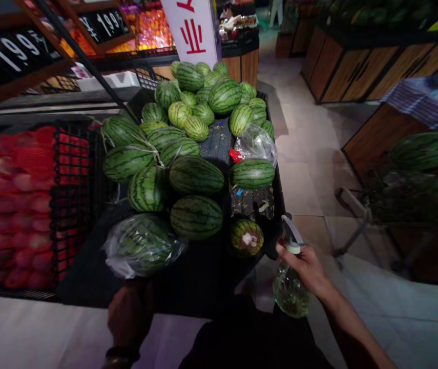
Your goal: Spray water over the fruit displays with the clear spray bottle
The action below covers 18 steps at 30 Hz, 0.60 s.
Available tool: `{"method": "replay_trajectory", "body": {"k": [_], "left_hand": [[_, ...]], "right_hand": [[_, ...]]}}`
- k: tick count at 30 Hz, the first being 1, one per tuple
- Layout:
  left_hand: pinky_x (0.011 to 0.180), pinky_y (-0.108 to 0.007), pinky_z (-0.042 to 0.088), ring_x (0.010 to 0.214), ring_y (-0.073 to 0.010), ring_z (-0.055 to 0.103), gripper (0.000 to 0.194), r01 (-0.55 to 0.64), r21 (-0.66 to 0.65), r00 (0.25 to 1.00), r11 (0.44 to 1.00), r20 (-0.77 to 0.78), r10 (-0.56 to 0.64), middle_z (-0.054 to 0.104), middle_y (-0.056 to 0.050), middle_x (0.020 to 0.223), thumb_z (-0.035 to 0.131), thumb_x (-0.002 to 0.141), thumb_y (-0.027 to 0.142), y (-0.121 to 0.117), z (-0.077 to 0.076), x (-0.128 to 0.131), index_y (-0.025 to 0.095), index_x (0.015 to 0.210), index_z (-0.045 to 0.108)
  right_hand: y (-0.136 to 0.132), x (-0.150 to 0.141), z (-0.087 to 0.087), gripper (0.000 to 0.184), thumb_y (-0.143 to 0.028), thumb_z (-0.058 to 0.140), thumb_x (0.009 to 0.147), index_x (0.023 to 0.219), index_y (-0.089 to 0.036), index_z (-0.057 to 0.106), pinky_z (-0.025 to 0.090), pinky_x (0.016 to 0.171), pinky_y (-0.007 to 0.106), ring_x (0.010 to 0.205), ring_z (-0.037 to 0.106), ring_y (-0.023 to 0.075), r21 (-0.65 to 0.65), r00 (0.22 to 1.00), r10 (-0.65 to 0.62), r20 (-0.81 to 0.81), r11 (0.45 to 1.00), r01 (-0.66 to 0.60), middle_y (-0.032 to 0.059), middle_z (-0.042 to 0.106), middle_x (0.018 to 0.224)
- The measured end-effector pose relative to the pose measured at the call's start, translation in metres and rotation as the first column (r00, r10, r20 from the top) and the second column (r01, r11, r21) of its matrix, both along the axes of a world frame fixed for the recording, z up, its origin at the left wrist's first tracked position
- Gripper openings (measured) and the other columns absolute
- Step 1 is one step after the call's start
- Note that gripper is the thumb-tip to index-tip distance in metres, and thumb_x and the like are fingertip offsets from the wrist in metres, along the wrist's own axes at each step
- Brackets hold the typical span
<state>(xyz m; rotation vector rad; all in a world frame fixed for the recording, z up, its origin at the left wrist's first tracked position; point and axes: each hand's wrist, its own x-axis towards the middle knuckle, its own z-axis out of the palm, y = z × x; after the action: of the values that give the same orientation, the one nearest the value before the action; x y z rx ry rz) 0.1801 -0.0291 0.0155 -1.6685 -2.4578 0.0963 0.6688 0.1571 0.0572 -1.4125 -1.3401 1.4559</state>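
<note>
While the right hand (pixel 308 268) grips a spray bottle (pixel 290 287) beside the black melon stand (pixel 211 277), the left hand (pixel 128 312) hangs loosely curled, empty, over pale floor tiles (pixel 311 169).

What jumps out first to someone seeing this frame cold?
The heap of striped green watermelons on the dark display stand at centre draws the eye first, with one melon wrapped in clear plastic film at the near edge. Next comes the right hand at lower right, gripping a clear plastic spray bottle beside the stand. At the left, rows of fruit in red foam netting fill a black wire crate.
</note>
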Motion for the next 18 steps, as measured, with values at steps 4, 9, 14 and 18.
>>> {"method": "replay_trajectory", "body": {"k": [4,9,14,18], "left_hand": [[0.1,-0.047,0.054,0.108,-0.0343,0.071,0.036,0.057,0.171,0.985,0.984,0.149,-0.083,0.074,-0.016,0.109,0.047,0.113,0.052,0.008,-0.006,0.113,0.021,0.107,0.065],[0.082,-0.044,0.055,0.093,-0.0342,0.072,0.051,-0.224,0.007,0.967,0.975,0.124,0.221,0.069,-0.011,0.099,0.046,0.109,0.072,0.054,0.005,0.184,0.023,0.101,0.061],[0.081,-0.047,0.059,0.098,-0.0384,0.077,0.058,-0.445,-0.114,0.858,0.888,0.229,0.46,0.076,-0.016,0.121,0.053,0.1,0.072,0.075,0.02,0.187,0.022,0.122,0.07],[0.085,-0.046,0.064,0.1,-0.0369,0.078,0.057,-0.388,0.044,0.904,0.921,0.211,0.371,0.079,-0.014,0.116,0.051,0.096,0.066,0.079,0.026,0.196,0.025,0.126,0.077]], "right_hand": [[0.038,0.021,0.005,0.049,-0.07,0.075,0.102,0.093,-0.023,0.065,0.044,0.07,0.033,0.072,0.053,0.0183,0.028,0.993,0.12,-0.002,0.992,-0.12,-0.0031,0.058,0.077],[0.094,0.064,0.021,0.043,-0.062,0.07,0.106,0.09,-0.024,0.058,0.04,0.07,0.031,0.075,0.048,0.0175,0.149,0.964,0.264,0.033,0.952,-0.266,-0.0044,0.051,0.079],[0.142,0.112,0.017,0.041,-0.062,0.076,0.096,0.103,-0.023,0.066,0.041,0.07,0.032,0.076,0.052,0.0195,0.102,0.926,0.377,0.035,0.92,-0.378,-0.0035,0.058,0.082],[0.171,0.145,0.006,0.037,-0.059,0.071,0.099,0.105,-0.023,0.066,0.039,0.069,0.031,0.075,0.049,0.0189,0.054,0.902,0.432,0.018,0.9,-0.432,-0.0051,0.054,0.079]]}}
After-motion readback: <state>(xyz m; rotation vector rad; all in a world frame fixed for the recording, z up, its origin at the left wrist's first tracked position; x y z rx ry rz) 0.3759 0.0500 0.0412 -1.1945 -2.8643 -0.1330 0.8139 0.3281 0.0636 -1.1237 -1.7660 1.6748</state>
